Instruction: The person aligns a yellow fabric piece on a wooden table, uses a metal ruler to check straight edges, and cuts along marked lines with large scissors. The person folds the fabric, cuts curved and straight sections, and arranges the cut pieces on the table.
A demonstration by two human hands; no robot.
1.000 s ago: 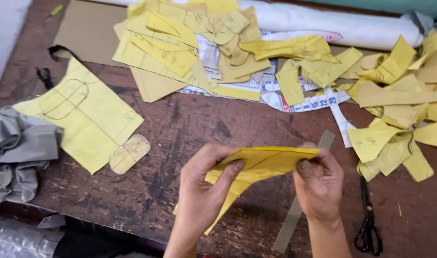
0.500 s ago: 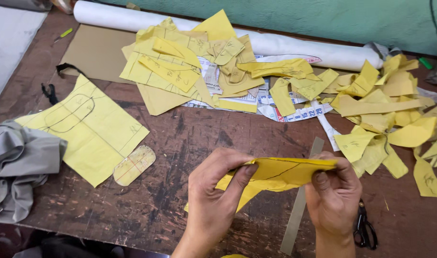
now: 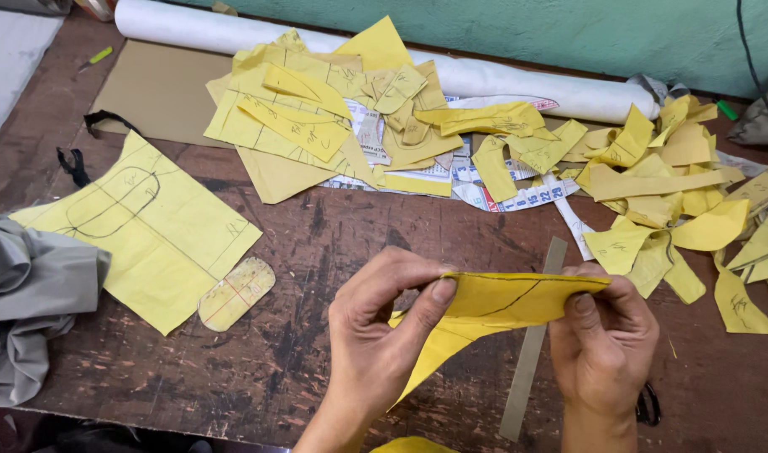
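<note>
A folded yellow paper piece [image 3: 501, 304] with a curved pen line on it is held above the dark wooden table [image 3: 317, 252]. My left hand [image 3: 384, 335] pinches its left end between thumb and fingers. My right hand [image 3: 606, 340] pinches its right end. A pointed lower flap of the paper hangs down behind my left hand. Under the paper, a grey metal ruler [image 3: 535, 335] lies slanted on the table.
A large yellow sheet [image 3: 149, 226] with a drawn outline and a small oval template [image 3: 235, 294] lie at left, beside grey cloth [image 3: 31, 302]. Piles of yellow paper offcuts [image 3: 334, 109] [image 3: 678, 201], a white roll [image 3: 233, 33], brown card [image 3: 157, 88] and black scissors [image 3: 648, 407] surround.
The view has tilted up a little, showing more of the table's far side. Both hands have kept their pinch on the folded paper, with the fold now flatter and level.
</note>
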